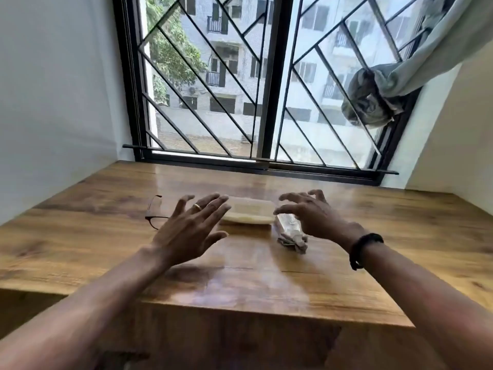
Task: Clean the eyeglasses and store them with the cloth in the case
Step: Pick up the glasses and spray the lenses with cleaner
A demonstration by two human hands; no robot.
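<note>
Dark-framed eyeglasses (153, 206) are laid just left of the left hand (186, 231), the nearer; it and the right hand (309, 214) are spread, nothing held.

head view, looking forward and down, close over table (106, 236)

Thin dark-rimmed eyeglasses (156, 212) lie on the wooden surface (266, 276), partly hidden, temples unfolded. To their right sits a pale cream oblong case (249, 213), lying flat. A crumpled grey-beige cloth (290, 235) lies just beside the case's right end.
</note>
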